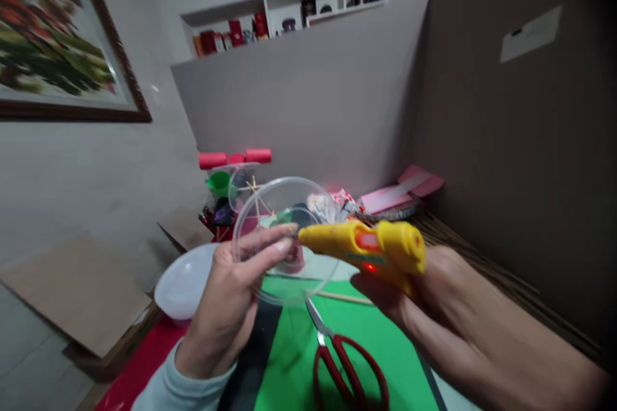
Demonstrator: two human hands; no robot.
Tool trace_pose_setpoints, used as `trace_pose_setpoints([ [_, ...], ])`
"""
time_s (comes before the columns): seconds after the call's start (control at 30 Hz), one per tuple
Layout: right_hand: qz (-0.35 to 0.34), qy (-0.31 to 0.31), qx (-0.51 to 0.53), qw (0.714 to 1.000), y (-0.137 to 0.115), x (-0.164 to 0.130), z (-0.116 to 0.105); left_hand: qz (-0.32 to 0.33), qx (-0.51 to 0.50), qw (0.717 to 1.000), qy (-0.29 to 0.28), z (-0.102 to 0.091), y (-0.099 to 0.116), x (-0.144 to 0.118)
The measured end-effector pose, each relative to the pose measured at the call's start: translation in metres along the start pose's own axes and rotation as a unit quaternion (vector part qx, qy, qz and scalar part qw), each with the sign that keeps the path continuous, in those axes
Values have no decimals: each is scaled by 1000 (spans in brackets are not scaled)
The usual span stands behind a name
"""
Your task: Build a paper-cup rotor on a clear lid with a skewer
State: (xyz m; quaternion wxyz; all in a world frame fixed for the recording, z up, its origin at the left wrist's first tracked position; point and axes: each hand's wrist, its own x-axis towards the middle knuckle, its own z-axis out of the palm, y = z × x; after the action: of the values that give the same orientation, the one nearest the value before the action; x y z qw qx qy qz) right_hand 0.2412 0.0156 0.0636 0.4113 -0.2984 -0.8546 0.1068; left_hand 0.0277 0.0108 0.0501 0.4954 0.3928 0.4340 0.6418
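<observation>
My left hand (230, 298) holds a clear round plastic lid (279, 205) up by its lower edge, pinched between thumb and fingers. My right hand (434, 298) grips a yellow hot glue gun (371, 245) with a red light lit on its side. The gun's nozzle points left and sits right at the lid's rim, next to my left fingertips. Both hands hover above a green sheet (385, 340) on the table.
Red-handled scissors (344, 366) lie on the green sheet below my hands. A white bowl (183, 282) sits at the left. Behind are pink rolls (234, 158), a green cup (219, 183), sticks and a pink folder (402, 189). A brown cardboard wall (520, 141) stands at the right.
</observation>
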Motion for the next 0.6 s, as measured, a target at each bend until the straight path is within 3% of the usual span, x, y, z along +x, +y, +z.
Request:
trace_pose_setpoints([
  [0.17,87,-49,13,995,8,-17,9,-10,31,999,24,-1,-20,-1],
  [0.27,128,-75,33,988,18,-34,24,-17,46,998,24,-10,-42,-8],
  [0.37,161,-95,35,982,26,-49,41,-62,51,996,46,-24,-62,-18],
  [0.6,157,-153,46,975,30,-62,63,-132,49,987,82,-45,-84,-31],
])
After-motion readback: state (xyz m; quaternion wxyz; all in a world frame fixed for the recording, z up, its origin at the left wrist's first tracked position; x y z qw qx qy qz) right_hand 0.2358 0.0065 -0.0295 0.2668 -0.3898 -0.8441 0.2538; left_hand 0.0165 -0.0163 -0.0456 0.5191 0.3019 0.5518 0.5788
